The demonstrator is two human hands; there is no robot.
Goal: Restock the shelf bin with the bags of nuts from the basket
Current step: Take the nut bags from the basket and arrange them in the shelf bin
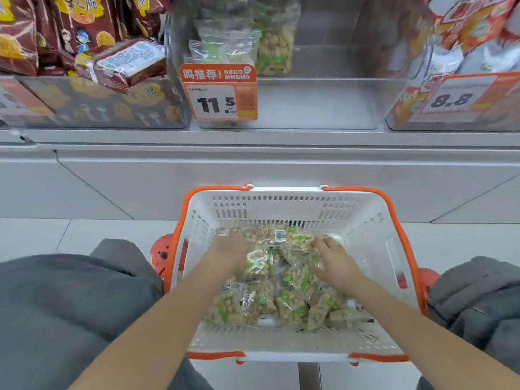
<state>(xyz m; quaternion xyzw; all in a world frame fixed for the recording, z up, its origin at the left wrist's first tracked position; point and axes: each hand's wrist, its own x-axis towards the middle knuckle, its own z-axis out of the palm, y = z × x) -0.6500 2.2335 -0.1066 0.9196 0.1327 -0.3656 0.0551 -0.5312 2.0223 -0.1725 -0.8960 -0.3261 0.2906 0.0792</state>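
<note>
A white basket (284,204) with orange handles sits on the floor between my knees. It holds several clear bags of nuts (289,302) with green marks. My left hand (230,254) lies on the bags at the far left of the pile, fingers curled down into them. My right hand (334,260) is on a bag at the far right, its fingers bent over the bag's edge. Above, the clear shelf bin (315,102) holds a few upright bags of nuts (244,43) at its back left; the rest of the bin is bare.
An orange price tag reading 11.5 (219,92) hangs on the bin's front left. A bin of brown snack packs (84,52) stands to the left, and one with red and white packs (464,52) to the right. A grey shelf ledge (253,153) runs between bins and basket.
</note>
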